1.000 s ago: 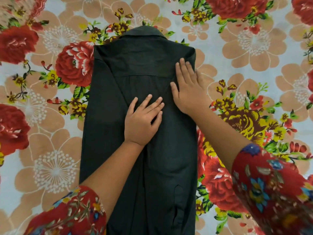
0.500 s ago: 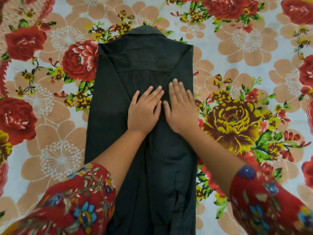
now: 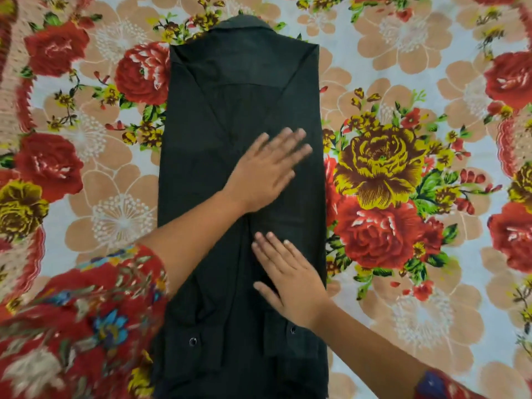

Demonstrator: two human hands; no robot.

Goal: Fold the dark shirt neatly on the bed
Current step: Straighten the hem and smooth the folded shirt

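The dark shirt [image 3: 218, 116] lies face down on the bed as a long narrow strip, collar at the far end, both sides folded in and the two cuffed sleeves running down its back. My left hand [image 3: 267, 171] lies flat on the middle of the shirt, fingers spread and pointing toward its right edge, slightly blurred. My right hand [image 3: 290, 280] rests flat lower down on the right sleeve, fingers pointing up and left, just above the buttoned cuff [image 3: 288, 338]. Neither hand grips any cloth.
A floral bedsheet [image 3: 403, 168] with red, yellow and beige flowers covers the bed all around the shirt. My red flowered sleeves fill the lower left [image 3: 80, 326] and lower right corner [image 3: 443, 387].
My right hand slid down from beside the left hand to the lower right sleeve. My left hand shifted across to the right. The view pulled back, showing the cuffs.
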